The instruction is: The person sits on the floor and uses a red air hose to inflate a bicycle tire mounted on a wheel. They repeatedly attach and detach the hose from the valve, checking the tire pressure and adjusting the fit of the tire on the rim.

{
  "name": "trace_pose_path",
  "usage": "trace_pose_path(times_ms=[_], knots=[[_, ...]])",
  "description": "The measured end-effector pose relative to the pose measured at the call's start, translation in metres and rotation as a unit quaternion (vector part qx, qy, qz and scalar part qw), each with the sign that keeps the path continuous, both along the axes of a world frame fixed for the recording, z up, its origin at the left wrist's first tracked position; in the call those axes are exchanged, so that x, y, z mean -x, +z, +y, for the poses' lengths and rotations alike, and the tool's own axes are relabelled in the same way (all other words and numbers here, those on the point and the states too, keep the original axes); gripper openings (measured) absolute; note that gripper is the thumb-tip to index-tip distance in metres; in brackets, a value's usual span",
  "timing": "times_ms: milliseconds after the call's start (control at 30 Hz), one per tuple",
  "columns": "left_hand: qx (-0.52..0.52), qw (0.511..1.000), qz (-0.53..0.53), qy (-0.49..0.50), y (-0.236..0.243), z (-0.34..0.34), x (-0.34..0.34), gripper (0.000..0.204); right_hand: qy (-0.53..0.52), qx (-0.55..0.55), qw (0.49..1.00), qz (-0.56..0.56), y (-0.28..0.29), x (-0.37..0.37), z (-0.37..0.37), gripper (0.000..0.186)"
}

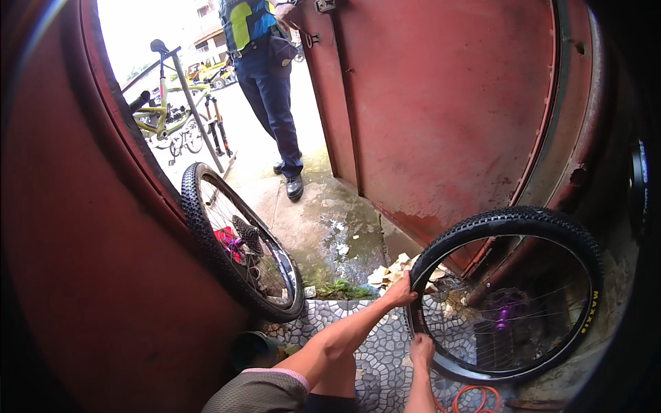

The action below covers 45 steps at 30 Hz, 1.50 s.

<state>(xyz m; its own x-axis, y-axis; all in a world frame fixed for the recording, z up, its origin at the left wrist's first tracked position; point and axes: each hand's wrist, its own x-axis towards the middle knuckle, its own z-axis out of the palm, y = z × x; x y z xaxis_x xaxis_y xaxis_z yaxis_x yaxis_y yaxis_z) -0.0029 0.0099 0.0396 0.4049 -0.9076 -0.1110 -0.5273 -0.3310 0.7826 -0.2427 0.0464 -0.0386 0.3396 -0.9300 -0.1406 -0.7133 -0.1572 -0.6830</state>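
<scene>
A bicycle wheel with a knobbly black tyre (513, 221) stands tilted at the lower right, its purple hub (502, 318) visible among thin spokes. My left hand (399, 292) is closed round the tyre at the wheel's left side, thumb pointing up. Just below it, my right hand (422, 348) is curled into a fist against the lower left edge of the same wheel. Whatever its fingers hold is hidden.
Another bicycle wheel (212, 251) with a cassette leans by the red panel (131, 275) on the left. A red metal door (441, 103) stands ajar. Beyond the doorway are a person (268, 103) and a green bike frame (160, 118). An orange hose (475, 389) lies below.
</scene>
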Motion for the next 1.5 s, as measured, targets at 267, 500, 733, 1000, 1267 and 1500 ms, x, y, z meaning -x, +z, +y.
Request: trace_pose_path(times_ms=[267,500,733,1000,1267,1500], knots=[[-0.007,1.0,0.004,-0.013,0.003,-0.002,0.002,0.071,0.001,0.028,0.997,-0.074,0.008,0.019,-0.011,0.027],[-0.01,1.0,0.004,-0.021,-0.008,0.013,-0.007,0.073,-0.097,0.005,0.962,0.257,0.021,0.21,-0.004,0.022],[0.014,0.999,0.018,-0.024,-0.032,-0.003,-0.019,0.086,-0.07,-0.09,0.956,0.27,-0.036,0.157,-0.019,0.034],[0.011,0.997,0.06,-0.046,-0.017,-0.012,-0.003,0.074,-0.051,-0.008,0.991,-0.12,0.002,-0.023,-0.028,0.027],[0.077,0.995,0.019,-0.06,-0.008,-0.004,-0.001,0.067,-0.121,-0.076,0.986,0.091,-0.029,0.135,0.002,0.022],[0.013,0.999,0.005,-0.048,0.002,0.003,-0.005,0.071,-0.115,-0.136,0.973,0.148,-0.028,0.122,0.005,0.031]])
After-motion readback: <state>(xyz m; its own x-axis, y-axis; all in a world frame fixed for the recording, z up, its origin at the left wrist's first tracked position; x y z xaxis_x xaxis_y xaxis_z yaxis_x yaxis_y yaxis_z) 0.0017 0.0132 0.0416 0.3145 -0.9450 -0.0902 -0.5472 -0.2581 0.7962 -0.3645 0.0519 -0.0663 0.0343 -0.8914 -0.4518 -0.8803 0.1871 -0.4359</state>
